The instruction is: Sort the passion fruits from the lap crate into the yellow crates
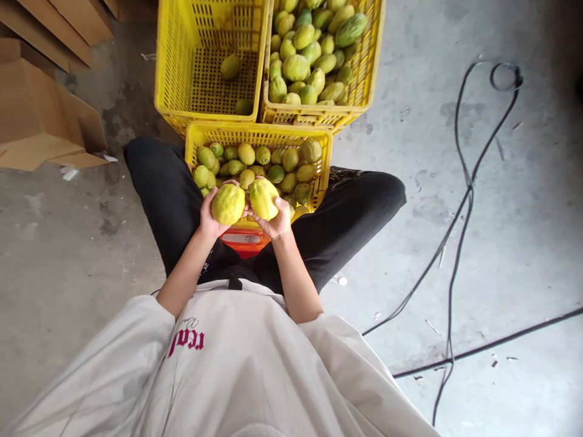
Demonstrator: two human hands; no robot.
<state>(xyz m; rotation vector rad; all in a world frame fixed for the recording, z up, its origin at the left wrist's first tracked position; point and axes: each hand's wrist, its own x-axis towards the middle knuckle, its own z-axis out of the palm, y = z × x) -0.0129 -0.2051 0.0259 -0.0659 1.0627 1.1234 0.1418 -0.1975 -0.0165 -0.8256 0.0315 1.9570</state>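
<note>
My left hand [209,218] is wrapped around a yellow fruit [228,204] that looks like a small papaya. A second yellow papaya, greenish at its top [263,198], rests in my right hand [279,221], with the fingers curled under it. The two fruits are side by side, almost touching, above the near edge of a low yellow crate [328,164]. Inside that crate lie many green and yellow papayas [290,159], partly hidden by my hands. The undersides of both held fruits are out of sight.
Beyond stand two more yellow crates: the left one [164,73] holds a couple of fruits [230,67], the right one [374,60] is heaped with papayas [297,67]. Cardboard boxes [40,109] lie at the left. A black cable [469,191] loops over the concrete floor. Something red [243,247] sits between my legs.
</note>
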